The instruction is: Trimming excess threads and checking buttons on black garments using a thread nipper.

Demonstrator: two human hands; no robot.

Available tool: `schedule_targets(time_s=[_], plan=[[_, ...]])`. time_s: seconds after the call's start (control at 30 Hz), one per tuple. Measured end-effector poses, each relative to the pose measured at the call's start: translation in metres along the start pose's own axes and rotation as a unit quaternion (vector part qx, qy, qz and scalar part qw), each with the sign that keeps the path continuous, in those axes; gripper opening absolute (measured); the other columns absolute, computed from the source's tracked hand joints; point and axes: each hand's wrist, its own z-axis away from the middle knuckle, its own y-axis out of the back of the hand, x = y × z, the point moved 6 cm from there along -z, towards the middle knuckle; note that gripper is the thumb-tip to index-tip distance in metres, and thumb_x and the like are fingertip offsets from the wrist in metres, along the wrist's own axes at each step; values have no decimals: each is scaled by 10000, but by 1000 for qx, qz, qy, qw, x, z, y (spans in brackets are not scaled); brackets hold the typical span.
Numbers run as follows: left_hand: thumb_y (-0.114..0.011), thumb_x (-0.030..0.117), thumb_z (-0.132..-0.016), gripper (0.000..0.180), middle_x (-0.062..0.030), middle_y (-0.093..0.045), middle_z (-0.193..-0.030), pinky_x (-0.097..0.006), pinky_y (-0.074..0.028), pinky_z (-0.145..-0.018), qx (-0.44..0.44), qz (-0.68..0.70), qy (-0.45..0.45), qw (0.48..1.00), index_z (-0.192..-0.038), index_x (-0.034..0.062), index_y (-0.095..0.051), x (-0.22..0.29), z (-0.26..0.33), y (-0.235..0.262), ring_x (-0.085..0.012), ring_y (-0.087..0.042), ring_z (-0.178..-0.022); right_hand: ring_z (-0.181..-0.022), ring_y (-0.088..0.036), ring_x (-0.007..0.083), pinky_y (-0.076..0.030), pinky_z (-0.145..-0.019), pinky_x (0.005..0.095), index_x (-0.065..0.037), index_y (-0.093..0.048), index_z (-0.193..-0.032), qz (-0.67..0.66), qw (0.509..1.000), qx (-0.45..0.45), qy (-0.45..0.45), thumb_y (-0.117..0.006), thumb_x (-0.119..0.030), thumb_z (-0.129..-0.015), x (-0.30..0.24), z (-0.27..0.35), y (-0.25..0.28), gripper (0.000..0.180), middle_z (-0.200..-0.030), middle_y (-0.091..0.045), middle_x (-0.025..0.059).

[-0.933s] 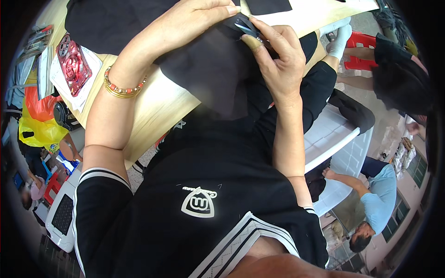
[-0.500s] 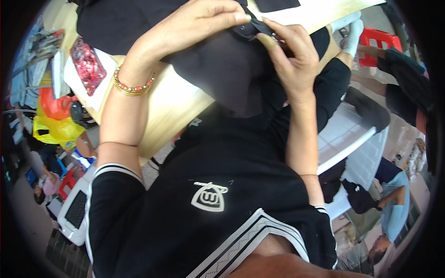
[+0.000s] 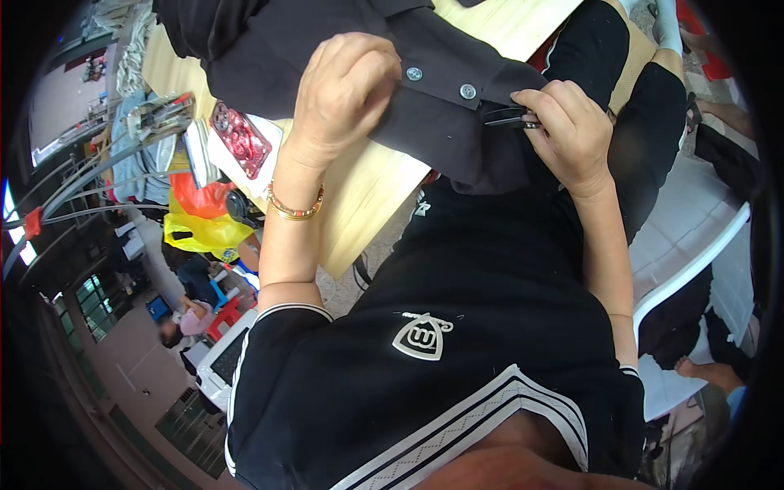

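Observation:
A dark button-front garment point(image 3: 433, 131) lies over the table edge and toward my lap, with two shiny round buttons, a left button point(image 3: 415, 73) and a right button point(image 3: 467, 91), on its placket. My right hand point(image 3: 572, 131) is closed around small black thread snips point(image 3: 508, 119), whose slim blades point left over the cloth just below the right button. At the garment's left part, my left hand point(image 3: 343, 94) is closed, fingers curled in near the left button. Its fingertips are hidden, so whatever they pinch does not show.
On the pale wooden table point(image 3: 359, 204), a red patterned phone case point(image 3: 241, 140) lies on white paper. Red and yellow plastic bags point(image 3: 208, 220) hang beyond the left edge. A white plastic chair point(image 3: 694, 237) stands at my right. Other people sit at both sides.
My hands have moved apart from the spot where they worked close together on the cloth. The garment lies flatter, with two buttons showing. The snips' blades now show clearly. The view has shifted.

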Motion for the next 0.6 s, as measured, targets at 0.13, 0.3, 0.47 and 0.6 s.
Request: schedule_targets(time_s=[0.13,0.3,0.47,0.6], plan=[[-806,393,-731,508,-93,-652,-1140,-414,-428,-915,-109,20,15,994,-1089,78,-632,12,-13,0,-312,-589,-1081,-648,-573,208,-453,-540,324,-94,-652,-866,-31,999,22,-6,-713,4,-616,1,2,17,275,-716,-526,35],[-797,388,-748,564,-93,-628,-1020,-385,-409,-867,-266,-8,24,964,-1206,97,-643,30,-19,-17,-303,-570,-995,-637,-616,228,-481,-547,350,-95,-678,-949,-73,991,46,-101,-709,-21,-672,32,32,15,289,-722,-599,47],[-740,60,-752,242,-116,-585,-855,-420,-487,-769,-387,87,-41,917,-967,29,-634,46,-49,-13,-336,-584,-860,-541,-555,192,-441,-531,324,-105,-681,-1147,-160,933,129,-296,-723,21,-764,69,63,29,406,-624,-524,58],[-744,31,-744,217,-134,-636,-893,-378,-507,-762,-416,144,-80,894,-943,15,-659,42,-120,13,-315,-633,-852,-503,-484,177,-400,-514,311,-131,-673,-1179,-136,904,205,-349,-677,79,-749,93,84,39,479,-592,-459,53]])
